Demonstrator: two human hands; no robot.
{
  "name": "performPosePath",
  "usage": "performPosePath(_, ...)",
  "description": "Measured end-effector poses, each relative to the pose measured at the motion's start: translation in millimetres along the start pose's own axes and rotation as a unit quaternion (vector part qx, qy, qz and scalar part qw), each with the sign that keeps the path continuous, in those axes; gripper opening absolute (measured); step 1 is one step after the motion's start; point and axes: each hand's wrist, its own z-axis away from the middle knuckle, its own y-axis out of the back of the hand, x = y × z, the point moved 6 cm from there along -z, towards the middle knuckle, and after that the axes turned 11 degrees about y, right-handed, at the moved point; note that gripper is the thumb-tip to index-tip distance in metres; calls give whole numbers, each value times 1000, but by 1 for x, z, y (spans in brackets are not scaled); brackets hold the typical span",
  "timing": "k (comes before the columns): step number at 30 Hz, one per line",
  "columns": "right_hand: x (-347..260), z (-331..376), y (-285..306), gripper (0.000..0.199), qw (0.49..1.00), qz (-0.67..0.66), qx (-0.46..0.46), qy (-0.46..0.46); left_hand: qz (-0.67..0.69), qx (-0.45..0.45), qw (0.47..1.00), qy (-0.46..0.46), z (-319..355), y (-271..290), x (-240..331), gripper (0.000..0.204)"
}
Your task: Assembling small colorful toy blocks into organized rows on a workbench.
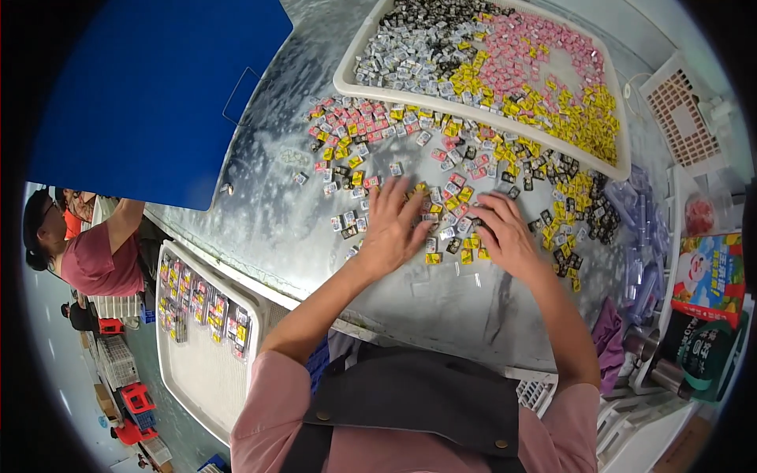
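Note:
Small printed blocks [455, 188] in yellow, pink, black and white lie scattered on a grey-white tabletop [276, 229]; their exact kind I cannot make out. My left hand [390, 236] lies palm down among them, fingers stretched out and apart, touching some. On the other side of a small cluster, my right hand [511, 243] rests the same way with fingers bent a little and apart. Several blocks sit between the two hands. Clear plastic edges [467, 279] glint on the table just below the cluster. Beyond my hands stands a large white tray [481, 110] heaped with the same blocks, grouped by colour.
A blue panel [158, 87] covers the far left, with a person [102, 256] beside it. A white tray [197, 386] at lower left holds several filled clear packs [213, 307]. At right are clear plastic packaging [639, 244], a purple cloth [607, 343] and a white basket [682, 118].

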Motion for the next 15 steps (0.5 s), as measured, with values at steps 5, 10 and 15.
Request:
performPosePath(5, -32, 43, -14, 39, 997, 78, 25, -15, -8, 14, 1000, 8, 60, 0, 21, 55)
performPosePath(10, -31, 51, -13, 40, 994, 100, 28, -24, 52, -89, 987, -124, 107, -15, 54, 43)
performPosePath(15, -10, 45, 1, 33, 990, 103, 92, -27, 94, -136, 975, -148, 115, -3, 62, 41)
